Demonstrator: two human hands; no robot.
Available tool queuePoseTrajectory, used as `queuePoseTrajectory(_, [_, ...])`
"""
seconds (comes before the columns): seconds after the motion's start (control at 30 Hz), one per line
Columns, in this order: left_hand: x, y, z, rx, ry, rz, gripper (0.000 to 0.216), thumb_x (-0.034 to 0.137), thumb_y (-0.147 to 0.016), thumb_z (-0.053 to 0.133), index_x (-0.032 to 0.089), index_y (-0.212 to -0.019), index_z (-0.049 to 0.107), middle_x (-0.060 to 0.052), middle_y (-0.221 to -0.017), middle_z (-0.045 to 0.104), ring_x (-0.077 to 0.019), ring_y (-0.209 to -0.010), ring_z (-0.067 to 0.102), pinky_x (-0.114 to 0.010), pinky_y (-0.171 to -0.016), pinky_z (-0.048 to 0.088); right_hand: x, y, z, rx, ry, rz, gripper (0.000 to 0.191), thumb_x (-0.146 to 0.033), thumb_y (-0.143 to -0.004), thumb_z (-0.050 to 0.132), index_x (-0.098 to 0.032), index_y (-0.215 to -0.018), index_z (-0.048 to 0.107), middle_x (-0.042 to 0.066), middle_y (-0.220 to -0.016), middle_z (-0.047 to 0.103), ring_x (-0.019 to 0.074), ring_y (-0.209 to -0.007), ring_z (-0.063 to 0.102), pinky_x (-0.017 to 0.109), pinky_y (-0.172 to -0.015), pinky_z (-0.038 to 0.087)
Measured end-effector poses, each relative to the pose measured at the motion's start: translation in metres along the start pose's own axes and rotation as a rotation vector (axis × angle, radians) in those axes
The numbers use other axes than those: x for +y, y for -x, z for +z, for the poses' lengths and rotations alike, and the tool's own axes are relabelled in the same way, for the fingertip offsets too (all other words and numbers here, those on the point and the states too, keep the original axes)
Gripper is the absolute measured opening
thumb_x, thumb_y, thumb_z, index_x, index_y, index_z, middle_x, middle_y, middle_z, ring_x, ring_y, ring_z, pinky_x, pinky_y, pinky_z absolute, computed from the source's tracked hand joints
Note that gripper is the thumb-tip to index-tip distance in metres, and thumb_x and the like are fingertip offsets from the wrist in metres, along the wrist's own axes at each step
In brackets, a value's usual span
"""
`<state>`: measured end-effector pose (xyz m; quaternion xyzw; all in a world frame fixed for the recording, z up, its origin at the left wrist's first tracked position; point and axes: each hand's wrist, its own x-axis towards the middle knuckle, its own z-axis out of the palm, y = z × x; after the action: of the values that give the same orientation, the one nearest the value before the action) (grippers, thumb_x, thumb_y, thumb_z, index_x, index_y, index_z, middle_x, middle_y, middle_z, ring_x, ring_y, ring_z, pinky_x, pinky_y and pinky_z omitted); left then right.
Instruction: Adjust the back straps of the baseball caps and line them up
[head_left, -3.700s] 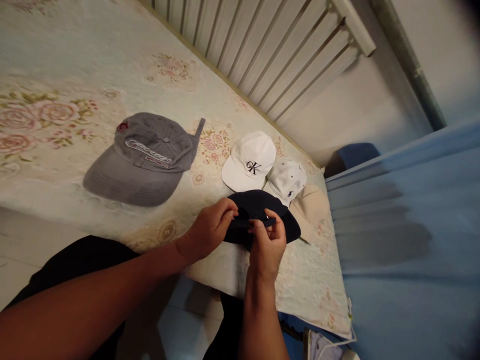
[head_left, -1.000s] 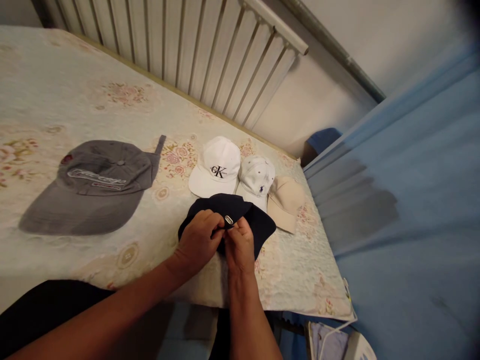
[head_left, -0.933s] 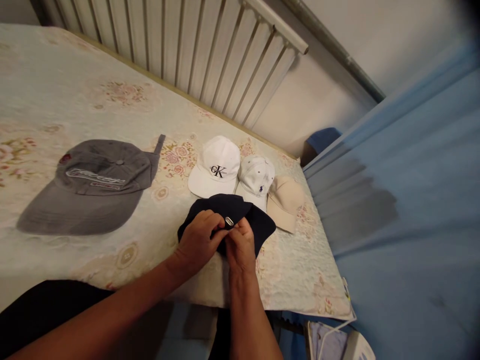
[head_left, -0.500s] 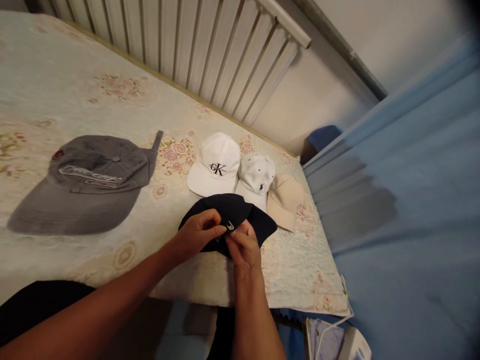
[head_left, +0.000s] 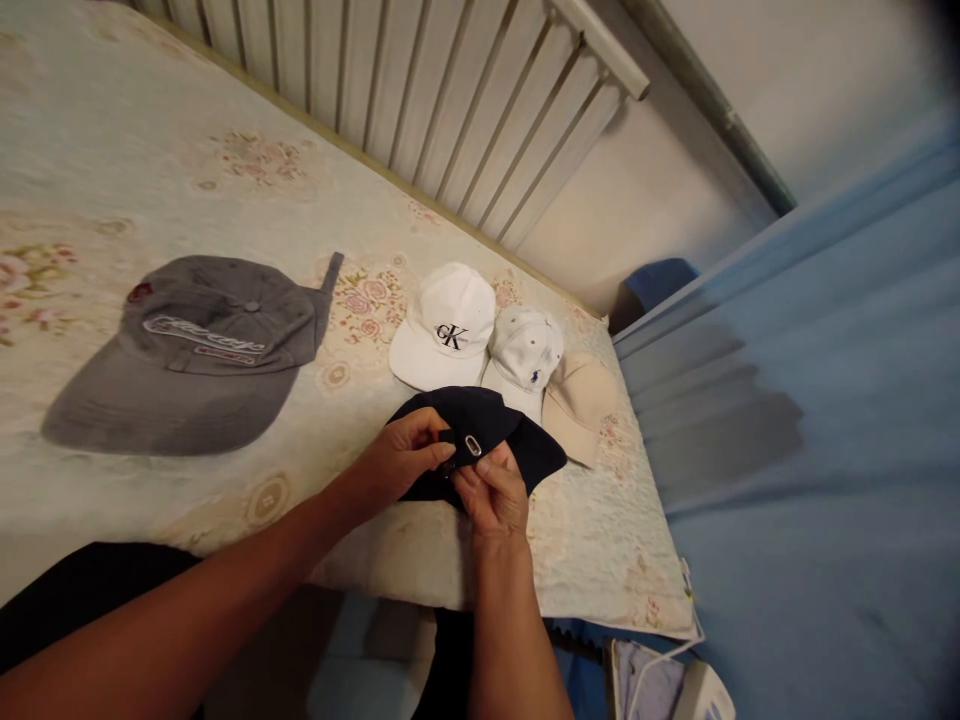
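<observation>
A dark navy cap (head_left: 495, 425) lies near the front edge of a bed with a floral cover (head_left: 225, 180). My left hand (head_left: 401, 460) pinches the cap's back strap, fingers closed. My right hand (head_left: 491, 492) grips the strap from the other side, beside its small metal buckle (head_left: 472, 446). Just behind the navy cap sit a white cap with black letters (head_left: 442, 325), a second white cap (head_left: 525, 350) and a beige cap (head_left: 577, 400), overlapping in a row.
A large grey cap (head_left: 187, 345) lies flat on the bed to the left. A slatted white bed rail (head_left: 420, 90) runs along the far side. A blue curtain (head_left: 810, 430) hangs at the right. A pale object lies on the floor (head_left: 660, 685) at the bottom right.
Both hands stay on the navy cap's strap; the fingers have shifted and the buckle now shows its face between them. The view has drifted slightly.
</observation>
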<state>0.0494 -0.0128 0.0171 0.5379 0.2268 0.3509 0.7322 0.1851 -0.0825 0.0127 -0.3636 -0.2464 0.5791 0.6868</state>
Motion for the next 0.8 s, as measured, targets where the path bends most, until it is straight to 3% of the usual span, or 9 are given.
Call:
queuePoseTrajectory(0.27, [-0.004, 0.002, 0.0, -0.03, 0.047, -0.102, 0.016, 0.026, -0.079, 0.059, 0.019, -0.075, 0.045, 0.012, -0.04, 0.044, -0.0044, -0.034, 0.033, -0.019, -0.041, 0.021, 0.006, -0.001, -0.007, 0.045, 0.079, 0.052, 0.029, -0.018, -0.059, 0.075, -0.02, -0.084, 0.061, -0.003, -0.067, 0.059, 0.0038, -0.044, 0.037, 0.017, -0.041, 0.029])
queuePoseTrajectory(0.5, [-0.009, 0.001, -0.001, 0.014, 0.171, -0.13, 0.014, 0.025, -0.08, 0.06, 0.018, -0.076, 0.049, 0.01, -0.042, 0.044, -0.0033, -0.036, 0.033, -0.016, -0.039, 0.022, 0.005, -0.002, -0.002, 0.041, 0.099, -0.004, 0.031, -0.031, -0.062, 0.075, -0.019, -0.086, 0.06, 0.0, -0.07, 0.061, 0.0067, -0.05, 0.045, 0.019, -0.043, 0.033])
queuePoseTrajectory(0.8, [-0.014, 0.001, 0.001, -0.019, 0.293, -0.174, 0.013, 0.024, -0.077, 0.064, 0.018, -0.076, 0.052, 0.009, -0.047, 0.044, -0.0034, -0.039, 0.035, -0.015, -0.038, 0.024, 0.01, -0.002, -0.003, 0.083, 0.053, -0.023, 0.037, -0.022, -0.062, 0.074, -0.024, -0.096, 0.059, -0.007, -0.063, 0.053, 0.0045, -0.046, 0.038, 0.018, -0.044, 0.032])
